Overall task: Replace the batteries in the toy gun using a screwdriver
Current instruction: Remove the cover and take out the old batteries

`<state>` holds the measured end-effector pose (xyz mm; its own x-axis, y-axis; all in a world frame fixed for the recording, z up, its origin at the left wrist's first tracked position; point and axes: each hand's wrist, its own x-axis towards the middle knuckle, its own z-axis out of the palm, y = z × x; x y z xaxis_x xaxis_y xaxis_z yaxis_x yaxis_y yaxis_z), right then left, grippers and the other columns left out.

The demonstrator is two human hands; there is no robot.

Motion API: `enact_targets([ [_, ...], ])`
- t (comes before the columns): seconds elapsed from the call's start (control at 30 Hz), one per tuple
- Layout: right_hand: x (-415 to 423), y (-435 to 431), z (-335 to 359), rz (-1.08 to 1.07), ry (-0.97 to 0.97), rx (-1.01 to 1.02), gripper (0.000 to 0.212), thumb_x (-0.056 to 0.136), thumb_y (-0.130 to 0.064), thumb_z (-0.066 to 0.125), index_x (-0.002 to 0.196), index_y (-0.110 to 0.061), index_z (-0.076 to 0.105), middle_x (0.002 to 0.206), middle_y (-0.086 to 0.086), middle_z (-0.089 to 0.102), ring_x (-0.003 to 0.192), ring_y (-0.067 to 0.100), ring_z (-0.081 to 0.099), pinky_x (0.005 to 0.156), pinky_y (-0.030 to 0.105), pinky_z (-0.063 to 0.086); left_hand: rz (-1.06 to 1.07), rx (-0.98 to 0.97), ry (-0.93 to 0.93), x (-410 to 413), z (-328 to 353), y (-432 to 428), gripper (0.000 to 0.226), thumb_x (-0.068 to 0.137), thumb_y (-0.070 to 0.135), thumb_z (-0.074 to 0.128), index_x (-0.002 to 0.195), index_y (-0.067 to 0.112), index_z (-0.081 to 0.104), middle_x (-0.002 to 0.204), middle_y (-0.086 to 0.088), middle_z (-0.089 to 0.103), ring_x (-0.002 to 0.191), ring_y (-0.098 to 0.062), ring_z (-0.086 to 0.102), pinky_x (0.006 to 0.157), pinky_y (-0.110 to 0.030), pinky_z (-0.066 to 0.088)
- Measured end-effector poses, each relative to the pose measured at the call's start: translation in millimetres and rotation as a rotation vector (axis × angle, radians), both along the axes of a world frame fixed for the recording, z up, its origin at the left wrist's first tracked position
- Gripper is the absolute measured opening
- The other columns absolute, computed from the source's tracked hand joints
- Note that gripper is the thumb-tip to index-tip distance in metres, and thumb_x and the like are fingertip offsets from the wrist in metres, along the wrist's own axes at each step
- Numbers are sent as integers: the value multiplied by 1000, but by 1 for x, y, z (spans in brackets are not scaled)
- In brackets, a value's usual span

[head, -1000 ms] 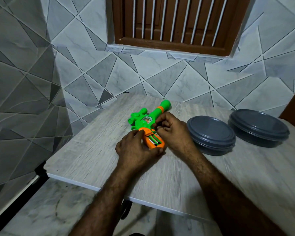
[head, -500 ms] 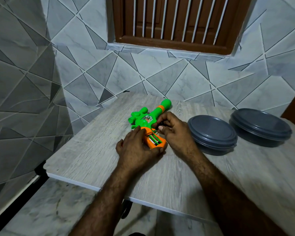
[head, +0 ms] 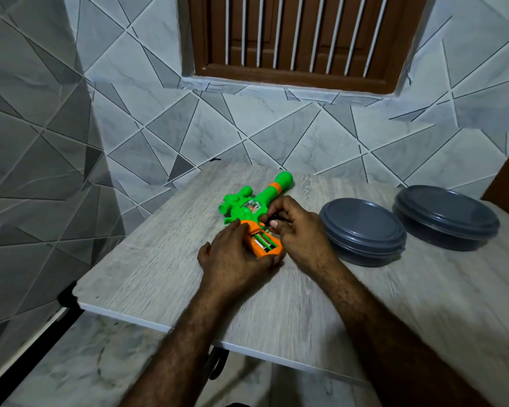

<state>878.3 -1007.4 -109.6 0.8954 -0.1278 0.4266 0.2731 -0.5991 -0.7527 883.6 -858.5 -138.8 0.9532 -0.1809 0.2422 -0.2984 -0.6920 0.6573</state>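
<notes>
A green toy gun (head: 249,208) with an orange grip (head: 269,251) lies on the wood-grain table (head: 159,259), muzzle pointing away from me. The grip's battery compartment is open and batteries (head: 263,240) show inside. My left hand (head: 232,257) wraps the grip from the left and below. My right hand (head: 300,230) has curled fingers at the compartment's upper end, pinching a small dark object (head: 272,215); what that object is I cannot tell. No screwdriver is clearly visible.
Two round grey lidded containers (head: 362,230) (head: 444,215) sit on the table to the right of my hands. Tiled walls close off the left and back. The table's front edge (head: 147,324) is near my forearms.
My right hand's fingers have shifted slightly at the top of the compartment. My left hand keeps its hold on the grip and the gun has not moved.
</notes>
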Motion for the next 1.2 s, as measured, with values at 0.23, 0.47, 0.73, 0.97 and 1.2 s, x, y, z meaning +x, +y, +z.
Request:
enact_targets([
  [0.23,0,-1,-3,6,21,69,33,89,-3,62,89,-36,59,99,-6,75,99,5,69,91,39,57,1,-5,16,0,2,0,104,52,73,53,145,28,39,156,6,33,143,-10,27,116,-50,17],
  [0.47,-6,2,-1,15,72,-51,24,90,-4,61,95,-27,60,106,-3,73,101,6,68,89,32,57,17,-15,-13,3,-1,-1,91,55,70,58,137,32,46,148,9,43,138,-11,36,114,-51,22],
  [0.73,1,2,-4,-1,66,42,25,86,0,63,86,-25,62,96,-4,75,90,7,70,73,31,60,53,4,-95,10,-13,-8,73,54,81,56,113,37,49,114,16,58,115,-11,52,103,-53,31],
  [0.97,15,-1,-5,7,67,118,31,88,-2,62,85,-33,60,96,-6,76,97,8,70,89,44,58,51,100,4,24,-5,-7,103,45,94,48,132,37,40,130,9,56,124,-19,49,102,-56,30],
  [1.2,37,4,7,-10,95,110,32,88,0,58,85,-32,59,87,-5,74,91,11,70,91,43,57,57,80,-17,20,-3,-7,100,49,90,49,135,39,38,130,10,58,125,-19,49,103,-54,30],
])
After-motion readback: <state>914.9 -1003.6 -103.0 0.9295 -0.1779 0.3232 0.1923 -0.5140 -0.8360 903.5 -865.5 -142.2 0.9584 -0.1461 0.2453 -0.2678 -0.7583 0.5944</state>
